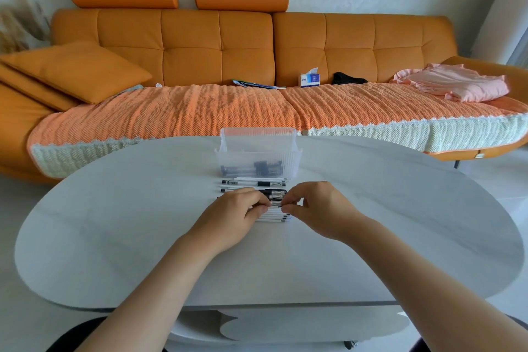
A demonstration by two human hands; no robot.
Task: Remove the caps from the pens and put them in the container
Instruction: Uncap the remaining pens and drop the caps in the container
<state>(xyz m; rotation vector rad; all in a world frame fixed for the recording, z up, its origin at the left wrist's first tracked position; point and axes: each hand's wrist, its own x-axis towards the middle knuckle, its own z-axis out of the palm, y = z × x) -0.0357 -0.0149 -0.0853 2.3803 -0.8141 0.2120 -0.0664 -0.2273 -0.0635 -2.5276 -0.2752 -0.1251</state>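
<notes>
A row of white pens with black caps [254, 182] lies side by side on the oval grey table [114, 223], just in front of a clear plastic container [258, 156] that holds several dark pen parts. My left hand [233, 218] grips the barrel of one pen in the row. My right hand [320, 208] pinches the cap end of that same pen [276, 203] between thumb and fingers. Both hands cover the nearer pens, so only their right tips show under my fingers.
Behind the table runs an orange sofa [217, 46] with a tissue box [309, 79], a dark cloth, papers and a folded pink garment [454, 84] on it. The table's front edge lies close to my body.
</notes>
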